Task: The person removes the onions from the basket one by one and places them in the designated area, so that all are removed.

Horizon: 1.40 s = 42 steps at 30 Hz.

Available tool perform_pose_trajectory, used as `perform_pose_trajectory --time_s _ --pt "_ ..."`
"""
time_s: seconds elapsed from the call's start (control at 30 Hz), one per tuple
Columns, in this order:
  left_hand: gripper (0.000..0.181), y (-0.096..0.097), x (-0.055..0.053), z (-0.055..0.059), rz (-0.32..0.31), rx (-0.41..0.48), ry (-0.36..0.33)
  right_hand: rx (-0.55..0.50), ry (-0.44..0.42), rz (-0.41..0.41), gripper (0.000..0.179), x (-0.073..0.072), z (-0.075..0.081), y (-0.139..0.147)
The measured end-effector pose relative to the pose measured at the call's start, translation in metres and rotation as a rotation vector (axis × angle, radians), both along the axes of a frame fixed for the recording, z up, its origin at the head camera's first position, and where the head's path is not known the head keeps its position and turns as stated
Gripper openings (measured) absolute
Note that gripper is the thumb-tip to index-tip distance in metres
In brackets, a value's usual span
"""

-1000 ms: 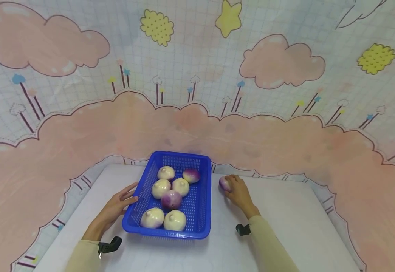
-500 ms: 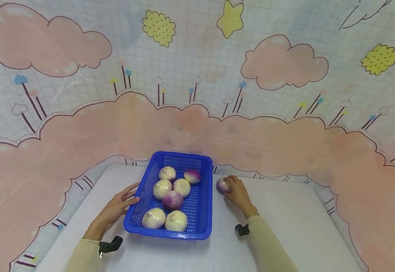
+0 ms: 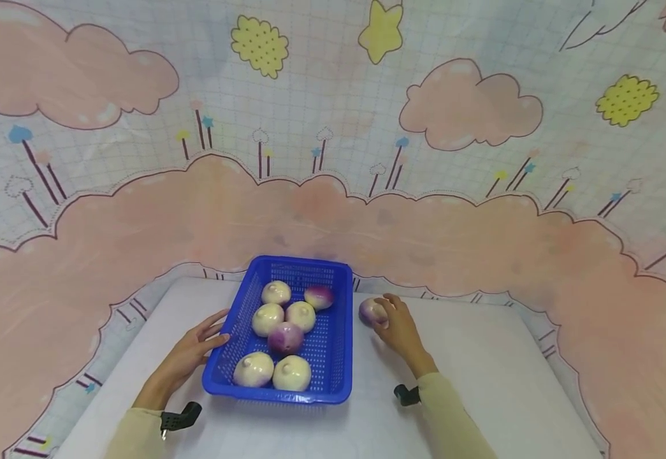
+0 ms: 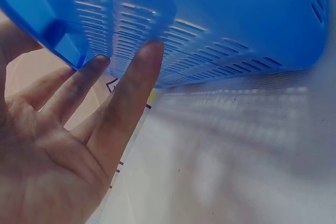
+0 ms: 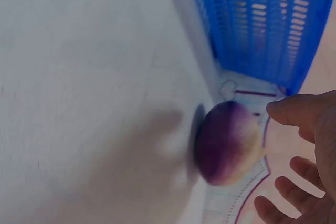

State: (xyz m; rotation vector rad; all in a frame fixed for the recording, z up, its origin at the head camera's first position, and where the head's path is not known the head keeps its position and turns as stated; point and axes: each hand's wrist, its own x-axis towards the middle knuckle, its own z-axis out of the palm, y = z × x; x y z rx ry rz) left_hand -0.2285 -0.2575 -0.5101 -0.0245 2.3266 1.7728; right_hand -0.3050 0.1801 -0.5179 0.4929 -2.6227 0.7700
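Observation:
On the white table, just right of the blue basket [image 3: 341, 392], sits a glossy purple-and-white turnip [image 3: 369, 312]. My right hand [image 3: 399, 329] is beside it, fingers loosely bent; the right wrist view shows a gap between that hand [image 5: 315, 166] and the turnip [image 5: 226, 142]. Several similar turnips lie in the basket, mostly pale end up, among them a purple one [image 3: 285, 338] near the middle and another [image 3: 318, 297] at the far right. My left hand [image 3: 186, 354] touches the basket's left side, its fingers [image 4: 126, 100] stretched along the slotted wall and the thumb at the rim.
A fabric backdrop [image 3: 310, 217] with printed clouds and stars rises behind the white table [image 3: 470, 344] and runs down both sides of it. Dark wrist mounts [image 3: 180, 417] stick out from the sleeves. The basket stands close to the table's back edge.
My right hand has loosened and drawn slightly right, off the turnip, which now shows more fully. The left hand stays at the basket, and the whole view has shifted a little.

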Motion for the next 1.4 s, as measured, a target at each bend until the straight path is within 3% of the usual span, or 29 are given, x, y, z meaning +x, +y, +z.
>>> perform_pose_trajectory --time_s 0.3,0.67,0.93,1.03,1.23,1.4 --pt "0.071 0.001 0.003 0.003 0.001 -0.012 -0.003 -0.033 0.052 -0.027 0.050 0.013 0.018 -0.014" --pt "0.072 0.001 0.001 0.003 -0.002 -0.031 -0.005 -0.091 0.226 -0.009 0.048 0.025 0.041 -0.025" --pt "0.071 0.002 0.001 0.000 -0.003 -0.022 0.000 -0.117 0.349 0.048 0.046 0.033 0.055 -0.039" --pt "0.071 0.002 0.001 -0.002 0.005 -0.016 -0.008 -0.083 0.293 0.083 0.048 0.039 0.060 -0.046" --pt "0.072 -0.001 0.004 -0.002 0.007 -0.038 -0.005 0.004 0.043 0.217 0.052 0.055 0.070 -0.063" --pt "0.073 0.000 0.002 -0.001 -0.006 -0.033 0.000 0.026 -0.021 0.254 0.056 0.060 0.077 -0.068"
